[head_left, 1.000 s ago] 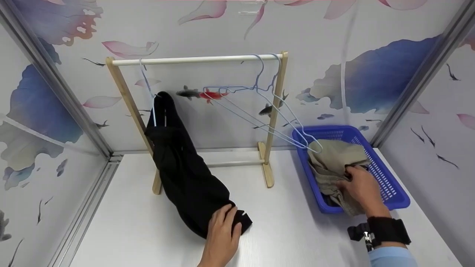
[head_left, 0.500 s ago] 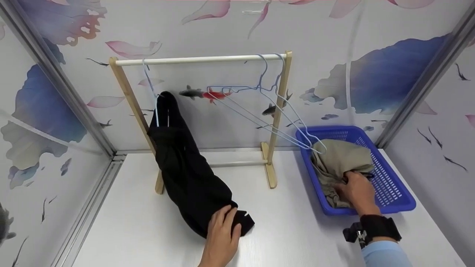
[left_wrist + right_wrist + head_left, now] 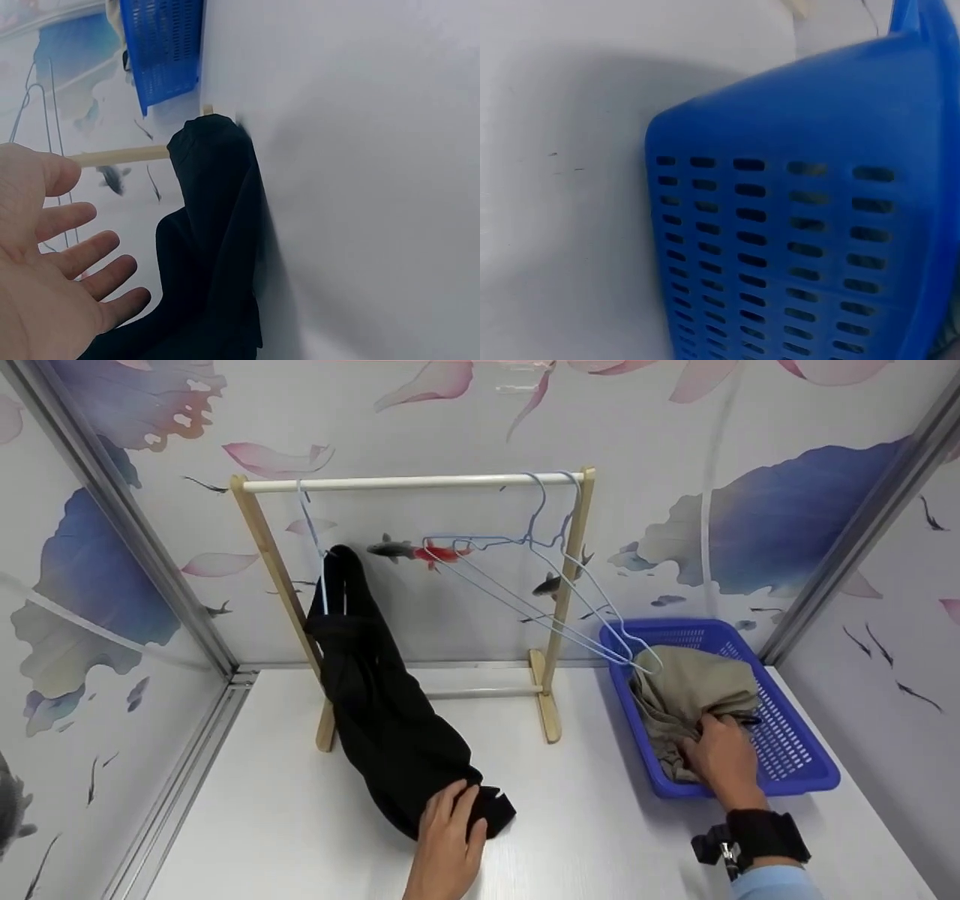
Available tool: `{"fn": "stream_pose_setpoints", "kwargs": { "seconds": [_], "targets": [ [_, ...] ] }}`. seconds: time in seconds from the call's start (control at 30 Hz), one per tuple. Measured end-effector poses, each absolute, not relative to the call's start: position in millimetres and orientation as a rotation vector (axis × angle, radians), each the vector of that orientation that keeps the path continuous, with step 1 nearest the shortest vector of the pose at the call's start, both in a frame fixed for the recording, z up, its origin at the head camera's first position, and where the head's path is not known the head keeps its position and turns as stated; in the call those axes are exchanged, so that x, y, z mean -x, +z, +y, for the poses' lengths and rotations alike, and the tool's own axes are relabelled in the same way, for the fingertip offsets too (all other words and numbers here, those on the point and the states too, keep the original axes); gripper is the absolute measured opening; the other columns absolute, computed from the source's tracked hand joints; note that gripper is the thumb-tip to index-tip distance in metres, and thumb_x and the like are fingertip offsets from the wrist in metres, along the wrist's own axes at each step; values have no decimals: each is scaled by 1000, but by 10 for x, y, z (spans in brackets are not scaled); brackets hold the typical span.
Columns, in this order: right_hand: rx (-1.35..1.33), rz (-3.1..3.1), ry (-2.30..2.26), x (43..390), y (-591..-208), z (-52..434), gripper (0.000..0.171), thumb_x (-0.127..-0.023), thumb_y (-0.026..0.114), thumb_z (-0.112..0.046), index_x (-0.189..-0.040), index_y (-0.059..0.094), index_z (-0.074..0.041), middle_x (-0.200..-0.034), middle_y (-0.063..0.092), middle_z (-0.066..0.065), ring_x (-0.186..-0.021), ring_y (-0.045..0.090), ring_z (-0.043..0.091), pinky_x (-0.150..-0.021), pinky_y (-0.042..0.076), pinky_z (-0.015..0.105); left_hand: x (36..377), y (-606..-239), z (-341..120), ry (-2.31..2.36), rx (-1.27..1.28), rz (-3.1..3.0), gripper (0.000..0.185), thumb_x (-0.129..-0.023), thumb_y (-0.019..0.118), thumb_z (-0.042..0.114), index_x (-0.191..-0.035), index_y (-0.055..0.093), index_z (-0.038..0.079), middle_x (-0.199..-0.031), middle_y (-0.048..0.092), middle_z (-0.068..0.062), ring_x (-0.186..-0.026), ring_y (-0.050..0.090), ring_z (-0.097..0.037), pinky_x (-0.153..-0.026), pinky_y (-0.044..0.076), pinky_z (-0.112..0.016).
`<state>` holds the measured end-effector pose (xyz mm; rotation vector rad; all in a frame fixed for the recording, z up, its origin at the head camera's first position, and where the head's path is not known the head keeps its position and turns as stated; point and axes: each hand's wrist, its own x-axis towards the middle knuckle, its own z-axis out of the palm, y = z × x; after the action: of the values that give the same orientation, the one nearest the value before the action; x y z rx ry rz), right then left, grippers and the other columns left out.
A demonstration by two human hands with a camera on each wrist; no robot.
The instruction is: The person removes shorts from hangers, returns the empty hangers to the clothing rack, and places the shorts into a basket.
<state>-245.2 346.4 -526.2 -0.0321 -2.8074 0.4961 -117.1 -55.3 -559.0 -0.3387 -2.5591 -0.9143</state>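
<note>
A black garment (image 3: 382, 720) hangs from a wire hanger (image 3: 311, 547) at the left end of a wooden rack (image 3: 412, 481), and its lower end lies on the white table. My left hand (image 3: 450, 829) rests on that lower end with straight fingers. In the left wrist view the left hand (image 3: 52, 285) is spread open beside the black garment (image 3: 217, 240). My right hand (image 3: 720, 754) reaches into the blue basket (image 3: 787, 742) and grips a beige garment (image 3: 694, 682). The right wrist view shows only the blue basket (image 3: 795, 225) wall, not the hand.
Two bare wire hangers (image 3: 525, 607) hang at the rack's right end and slant down toward the basket. Patterned walls close the space on three sides. The white table (image 3: 615, 825) lies bare between the two hands. The basket (image 3: 165, 45) sits by the right wall.
The right hand has shifted slightly within the basket while holding the beige garment. The left hand stays on the black garment.
</note>
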Motion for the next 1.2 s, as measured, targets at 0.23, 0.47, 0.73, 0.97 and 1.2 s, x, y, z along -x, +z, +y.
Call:
{"fn": "stream_pose_setpoints", "kwargs": {
  "seconds": [0.23, 0.47, 0.73, 0.97, 1.2],
  "targets": [
    [156, -2721, 484, 2272, -5233, 3313, 43, -93, 66, -11, -127, 59, 14, -119, 54, 45, -111, 50, 65, -82, 43, 78, 1139, -5535, -588, -813, 389, -2449, 37, -96, 71, 12, -131, 66, 2, -135, 60, -15, -124, 57, -31, -97, 51, -53],
    [140, -2492, 446, 2111, -5258, 3092, 41, -88, 72, -5, -126, 63, 10, -121, 55, 44, -103, 53, 67, -71, 42, 79, 1126, -5423, -611, -767, 426, -2369, 38, -93, 73, 9, -130, 66, 2, -136, 60, -12, -123, 57, -29, -96, 51, -51],
    [-7, -2293, 542, 2018, -5288, 2872, 32, -84, 72, 4, -114, 67, 12, -123, 57, 37, -105, 53, 61, -73, 40, 75, 1128, -5200, -686, -720, 483, -2296, 38, -93, 74, 10, -129, 67, 0, -136, 60, -14, -123, 57, -28, -97, 50, -49],
    [-314, -2127, 628, 2017, -5283, 2667, 45, -77, 81, 8, -120, 67, 12, -115, 64, 31, -103, 60, 52, -85, 46, 65, 1141, -4951, -778, -684, 501, -2312, 42, -92, 75, 10, -132, 66, 2, -138, 59, -13, -126, 55, -28, -100, 49, -50],
    [-471, -2109, 687, 2016, -5302, 2483, 56, -75, 85, 4, -128, 66, 8, -125, 65, 28, -113, 61, 48, -91, 46, 61, 1183, -4773, -882, -650, 534, -2269, 36, -105, 61, 22, -134, 65, 0, -139, 58, -14, -127, 55, -30, -103, 47, -50]
  ]
}}
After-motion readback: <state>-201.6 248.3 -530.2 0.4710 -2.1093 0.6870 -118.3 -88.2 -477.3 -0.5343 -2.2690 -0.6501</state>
